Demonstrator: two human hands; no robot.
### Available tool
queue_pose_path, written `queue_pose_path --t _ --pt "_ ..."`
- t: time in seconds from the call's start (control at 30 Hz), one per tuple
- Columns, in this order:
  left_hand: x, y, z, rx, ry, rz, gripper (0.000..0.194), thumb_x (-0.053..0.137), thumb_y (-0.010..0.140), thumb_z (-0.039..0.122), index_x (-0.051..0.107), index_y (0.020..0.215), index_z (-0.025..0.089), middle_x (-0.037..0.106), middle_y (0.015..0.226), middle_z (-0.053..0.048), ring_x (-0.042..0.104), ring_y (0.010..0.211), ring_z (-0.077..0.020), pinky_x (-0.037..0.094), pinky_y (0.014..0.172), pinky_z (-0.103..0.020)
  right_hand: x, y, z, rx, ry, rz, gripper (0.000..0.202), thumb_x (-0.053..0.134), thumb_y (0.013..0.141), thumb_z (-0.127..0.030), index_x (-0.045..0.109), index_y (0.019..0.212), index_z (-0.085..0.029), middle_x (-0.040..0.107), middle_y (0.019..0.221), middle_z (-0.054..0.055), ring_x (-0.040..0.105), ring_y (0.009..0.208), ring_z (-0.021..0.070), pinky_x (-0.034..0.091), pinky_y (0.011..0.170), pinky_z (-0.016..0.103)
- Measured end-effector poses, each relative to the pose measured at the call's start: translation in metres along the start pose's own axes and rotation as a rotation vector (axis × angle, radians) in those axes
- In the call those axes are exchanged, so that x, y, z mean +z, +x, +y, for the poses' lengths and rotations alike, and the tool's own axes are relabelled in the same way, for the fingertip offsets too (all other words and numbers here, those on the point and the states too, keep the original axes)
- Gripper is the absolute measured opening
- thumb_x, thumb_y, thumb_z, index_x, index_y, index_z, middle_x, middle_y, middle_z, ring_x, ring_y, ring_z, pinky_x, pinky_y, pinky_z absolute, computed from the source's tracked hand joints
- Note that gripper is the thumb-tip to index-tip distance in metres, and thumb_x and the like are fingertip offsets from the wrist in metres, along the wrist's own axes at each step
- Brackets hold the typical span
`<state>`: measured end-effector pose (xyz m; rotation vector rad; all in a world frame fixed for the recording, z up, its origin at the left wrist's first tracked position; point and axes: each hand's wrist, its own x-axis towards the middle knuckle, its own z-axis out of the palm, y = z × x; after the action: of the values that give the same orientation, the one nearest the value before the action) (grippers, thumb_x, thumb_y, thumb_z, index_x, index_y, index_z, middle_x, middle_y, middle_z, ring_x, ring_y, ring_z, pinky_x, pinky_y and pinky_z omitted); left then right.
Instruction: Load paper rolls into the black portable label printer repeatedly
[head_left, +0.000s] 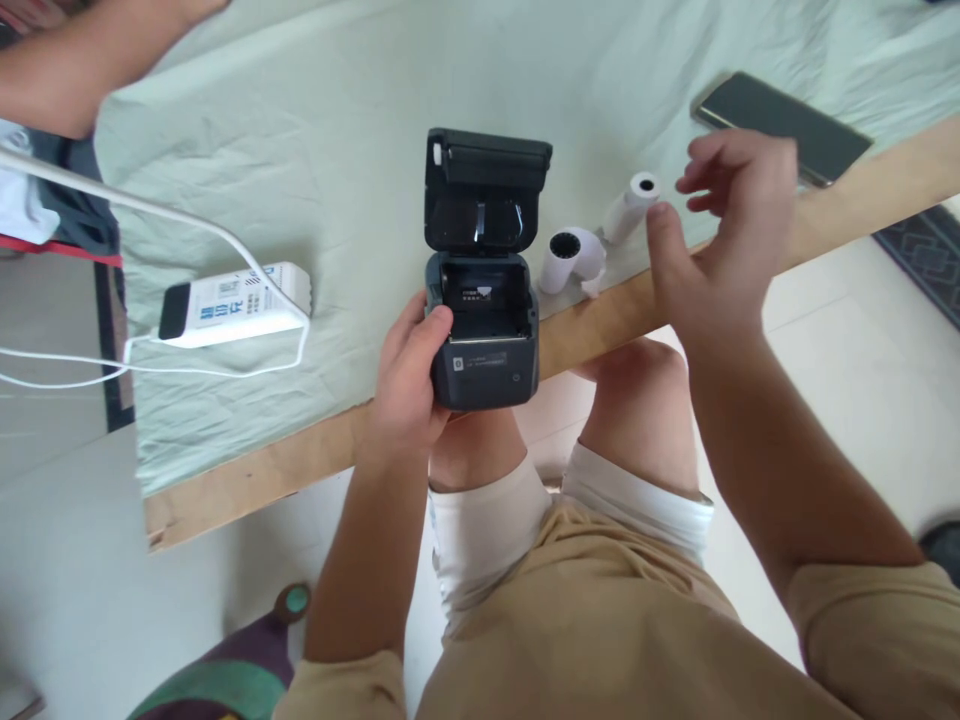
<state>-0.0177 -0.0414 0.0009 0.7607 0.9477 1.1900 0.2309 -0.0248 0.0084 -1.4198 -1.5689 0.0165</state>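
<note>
A small black receipt printer (486,370) has its lid (484,190) swung up, and the paper bay inside shows no roll. My left hand (409,375) grips the printer's left side, thumb on the bay's edge, at the front of the table. My right hand (727,230) hovers to the right with fingers apart and nothing in it, slightly blurred. Nearest to it lies a white paper roll (626,215) on its side. Between that roll and the printer stands a second paper roll (556,268) with a dark core, its loose end (592,265) curling to the right.
A dark phone (784,125) lies at the right by the wooden table edge (255,475). On the left, a white power bank (236,305) has white cables (187,215) running off the table. Another person's arm (97,65) rests at the upper left on the pale green cloth (337,90).
</note>
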Motion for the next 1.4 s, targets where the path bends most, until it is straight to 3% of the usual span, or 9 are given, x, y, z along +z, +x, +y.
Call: queue_pose_path --t 0.13,0.4,0.57,0.73,0.87,1.0,1.1,1.27,1.4 --pt "-0.001 -0.002 0.000 0.011 0.014 0.017 0.022 0.075 0.087 0.041 0.075 0.099 0.023 0.077 0.087 -0.002 0.078 0.099 -0.0273 0.066 0.081 -0.034 0.011 0.017 0.027 0.111 -0.024 -0.158 0.054 0.072 0.082 -0.019 0.053 0.132 -0.024 0.050 0.137 0.017 0.060 0.114 0.0275 0.053 0.094 0.045" --pt "-0.002 -0.001 -0.001 0.004 0.028 -0.003 0.025 0.073 0.087 0.044 0.075 0.102 0.024 0.079 0.096 -0.004 0.076 0.105 -0.0287 0.066 0.081 -0.035 0.024 0.018 0.045 0.225 0.004 -0.276 0.059 0.063 0.080 -0.010 0.049 0.134 -0.029 0.069 0.104 0.002 0.058 0.076 0.0177 0.051 0.081 0.040" --pt "-0.003 0.000 -0.001 0.010 0.017 -0.012 0.024 0.073 0.088 0.042 0.075 0.101 0.023 0.079 0.092 -0.004 0.077 0.099 -0.0265 0.066 0.077 -0.032 0.021 0.016 0.040 0.154 -0.083 -0.246 0.047 0.071 0.078 -0.015 0.060 0.123 -0.025 0.057 0.113 0.009 0.057 0.096 0.0215 0.051 0.090 0.041" --pt "-0.002 -0.001 -0.001 0.006 0.015 -0.025 0.026 0.074 0.087 0.043 0.073 0.100 0.021 0.077 0.085 -0.002 0.078 0.093 -0.0250 0.065 0.072 -0.030 0.018 0.016 0.042 0.215 0.085 -0.135 0.060 0.067 0.077 -0.008 0.047 0.129 -0.030 0.055 0.104 0.003 0.055 0.080 0.0165 0.052 0.081 0.037" --pt "-0.002 -0.001 -0.001 0.007 -0.003 -0.013 0.026 0.075 0.086 0.042 0.073 0.099 0.020 0.074 0.079 -0.001 0.078 0.085 -0.0227 0.064 0.067 -0.027 0.007 0.006 0.019 -0.048 0.374 0.126 0.034 0.074 0.080 -0.021 0.057 0.109 -0.030 0.052 0.106 0.004 0.057 0.092 0.0171 0.046 0.066 0.031" --pt "-0.003 0.000 -0.002 0.036 -0.010 -0.042 0.024 0.073 0.089 0.042 0.074 0.100 0.020 0.073 0.079 0.000 0.076 0.075 -0.0185 0.061 0.061 -0.024 0.002 -0.008 -0.038 -0.354 0.253 -0.085 0.037 0.071 0.089 -0.026 0.063 0.123 -0.036 0.067 0.109 0.001 0.067 0.100 0.0192 0.054 0.080 0.037" --pt "-0.003 -0.001 -0.002 0.048 -0.007 -0.043 0.024 0.074 0.089 0.040 0.074 0.102 0.020 0.075 0.086 -0.001 0.076 0.082 -0.0193 0.062 0.065 -0.024 0.012 -0.010 -0.070 -0.365 0.103 -0.243 0.034 0.068 0.089 -0.017 0.063 0.119 -0.032 0.074 0.108 -0.003 0.072 0.095 0.0186 0.057 0.085 0.036" --pt "0.001 -0.001 0.000 0.070 -0.037 -0.031 0.015 0.073 0.089 0.032 0.074 0.095 0.018 0.072 0.079 0.000 0.072 0.074 -0.0136 0.057 0.061 -0.019 0.037 -0.003 -0.073 -0.281 -0.076 -0.475 0.010 0.064 0.089 -0.018 0.063 0.096 -0.025 0.078 0.100 0.000 0.073 0.086 0.0224 0.053 0.084 0.042" --pt "0.001 -0.001 0.000 0.072 -0.050 -0.047 0.013 0.072 0.090 0.030 0.073 0.094 0.017 0.071 0.079 0.000 0.072 0.074 -0.0142 0.058 0.063 -0.020 0.039 -0.002 -0.070 -0.310 -0.063 -0.434 0.012 0.060 0.092 -0.015 0.063 0.087 -0.026 0.079 0.100 -0.001 0.073 0.089 0.0210 0.050 0.080 0.040"
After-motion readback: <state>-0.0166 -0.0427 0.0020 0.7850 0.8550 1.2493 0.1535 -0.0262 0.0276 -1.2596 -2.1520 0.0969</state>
